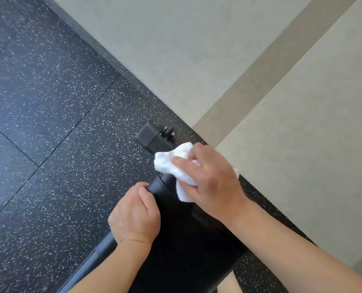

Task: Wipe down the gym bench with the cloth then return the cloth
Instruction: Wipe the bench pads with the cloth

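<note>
- Wiping step: press the cloth (176, 166) flat and sweep along the bench (186, 240) towards its near end, overlapping passes and steadying the pad.
- The right hand (209, 178) holds the bunched cloth on the bench's far end.
- The left hand (136, 214) grips the bench's left edge, just beside the cloth.

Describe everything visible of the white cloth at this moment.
The white cloth looks like soft terry fabric, bunched and crumpled rather than folded. It sits at the far end of the black padded bench, one corner hanging toward the near side. The right hand lies over it, fingers spread and bent into the bunched fabric, covering much of it. The left hand does not touch it; it grips the bench's edge beside it. No stains or markings show.
</note>
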Demonstrator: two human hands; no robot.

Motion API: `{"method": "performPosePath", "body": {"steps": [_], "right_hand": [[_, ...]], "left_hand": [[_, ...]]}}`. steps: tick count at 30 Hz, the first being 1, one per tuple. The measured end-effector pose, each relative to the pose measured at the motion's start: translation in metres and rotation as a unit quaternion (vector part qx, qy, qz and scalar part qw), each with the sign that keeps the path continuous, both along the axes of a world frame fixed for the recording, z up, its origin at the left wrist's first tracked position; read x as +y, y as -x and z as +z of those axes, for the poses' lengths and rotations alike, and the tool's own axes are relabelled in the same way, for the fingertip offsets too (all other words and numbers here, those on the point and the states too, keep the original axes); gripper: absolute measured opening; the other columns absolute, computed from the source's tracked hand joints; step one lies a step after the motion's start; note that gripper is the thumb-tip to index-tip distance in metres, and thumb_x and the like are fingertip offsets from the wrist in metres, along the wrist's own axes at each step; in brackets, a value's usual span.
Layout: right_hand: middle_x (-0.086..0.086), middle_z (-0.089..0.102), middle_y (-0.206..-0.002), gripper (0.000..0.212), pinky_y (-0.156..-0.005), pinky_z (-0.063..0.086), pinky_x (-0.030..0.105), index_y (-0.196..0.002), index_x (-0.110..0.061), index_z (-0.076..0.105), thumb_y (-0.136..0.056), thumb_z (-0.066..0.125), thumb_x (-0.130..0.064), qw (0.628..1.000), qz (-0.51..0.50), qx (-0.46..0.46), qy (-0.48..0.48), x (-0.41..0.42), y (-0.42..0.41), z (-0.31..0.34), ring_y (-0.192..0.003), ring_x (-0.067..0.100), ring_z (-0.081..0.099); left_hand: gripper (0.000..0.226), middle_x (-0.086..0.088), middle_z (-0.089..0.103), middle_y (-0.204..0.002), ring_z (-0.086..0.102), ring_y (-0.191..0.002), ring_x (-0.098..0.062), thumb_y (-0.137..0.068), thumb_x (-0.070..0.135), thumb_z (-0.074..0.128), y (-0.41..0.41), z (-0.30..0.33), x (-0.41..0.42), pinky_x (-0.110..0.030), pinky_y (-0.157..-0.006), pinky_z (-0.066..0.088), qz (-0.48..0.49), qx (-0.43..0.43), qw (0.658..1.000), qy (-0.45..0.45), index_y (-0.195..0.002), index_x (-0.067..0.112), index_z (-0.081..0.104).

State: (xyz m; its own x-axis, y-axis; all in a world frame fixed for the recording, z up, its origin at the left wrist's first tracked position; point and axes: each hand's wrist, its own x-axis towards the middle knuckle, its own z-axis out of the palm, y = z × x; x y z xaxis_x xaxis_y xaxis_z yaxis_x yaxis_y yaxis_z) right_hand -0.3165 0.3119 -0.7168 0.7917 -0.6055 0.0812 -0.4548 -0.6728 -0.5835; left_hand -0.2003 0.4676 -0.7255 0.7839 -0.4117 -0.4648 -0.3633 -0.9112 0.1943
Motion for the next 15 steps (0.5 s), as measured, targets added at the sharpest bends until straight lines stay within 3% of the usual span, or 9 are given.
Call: {"method": "performPosePath", "body": {"steps": [3, 5, 7, 9, 12, 15], "right_hand": [[0.002, 0.055, -0.103, 0.035, -0.074, 0.051, 0.037, -0.132, -0.02, 0.072, -0.098, 0.064, -0.019, 0.994, -0.046, -0.006, -0.104, 0.0, 0.075, -0.002, -0.089, 0.025, 0.06], [-0.007, 0.052, -0.106, 0.035, -0.075, 0.049, 0.031, -0.135, -0.033, 0.069, -0.101, 0.06, -0.033, 0.975, -0.093, 0.004, -0.202, -0.004, 0.103, -0.003, -0.093, 0.017, 0.062], [-0.012, 0.05, -0.104, 0.033, -0.075, 0.046, 0.021, -0.132, -0.038, 0.068, -0.101, 0.059, -0.039, 0.966, -0.096, 0.014, -0.241, -0.013, 0.101, -0.007, -0.092, 0.016, 0.062], [-0.013, 0.049, -0.099, 0.028, -0.075, 0.042, 0.016, -0.127, -0.038, 0.071, -0.101, 0.062, -0.037, 0.962, -0.078, 0.009, -0.261, -0.025, 0.075, -0.01, -0.089, 0.016, 0.061], [-0.008, 0.051, -0.092, 0.021, -0.073, 0.043, 0.019, -0.118, -0.045, 0.074, -0.1, 0.062, -0.043, 0.947, -0.03, 0.012, -0.321, -0.052, 0.011, -0.014, -0.085, 0.015, 0.061], [-0.007, 0.054, -0.085, 0.028, -0.068, 0.045, 0.032, -0.082, -0.038, 0.076, -0.094, 0.06, -0.059, 0.929, 0.136, 0.164, -0.302, -0.075, -0.058, -0.025, -0.076, 0.008, 0.059]], "left_hand": [[0.063, 0.007, 0.074, -0.092, 0.068, -0.088, -0.031, -0.092, 0.046, 0.012, 0.001, -0.001, 0.001, -0.033, -0.072, 0.033, 0.004, 0.003, 1.0, 0.01, -0.113, 0.035, 0.07], [0.062, 0.009, 0.074, -0.093, 0.07, -0.089, -0.029, -0.093, 0.046, 0.014, 0.0, 0.001, 0.0, -0.032, -0.072, 0.034, 0.007, 0.008, 1.0, 0.011, -0.112, 0.034, 0.072], [0.06, 0.011, 0.074, -0.091, 0.07, -0.086, -0.028, -0.094, 0.045, 0.016, 0.0, 0.002, -0.002, -0.031, -0.071, 0.034, 0.008, 0.016, 1.0, 0.011, -0.11, 0.032, 0.072], [0.059, 0.012, 0.074, -0.093, 0.071, -0.088, -0.027, -0.094, 0.044, 0.017, -0.001, 0.005, -0.004, -0.031, -0.071, 0.036, 0.01, 0.025, 1.0, 0.004, -0.11, 0.032, 0.072], [0.056, 0.011, 0.076, -0.098, 0.072, -0.09, -0.027, -0.095, 0.041, 0.021, -0.002, 0.008, -0.007, -0.033, -0.073, 0.045, 0.008, 0.035, 0.999, 0.002, -0.11, 0.029, 0.074], [0.052, 0.01, 0.075, -0.097, 0.073, -0.085, -0.026, -0.096, 0.037, 0.025, -0.003, 0.011, -0.011, -0.035, -0.07, 0.051, 0.004, 0.044, 0.999, -0.005, -0.107, 0.026, 0.075]]}}
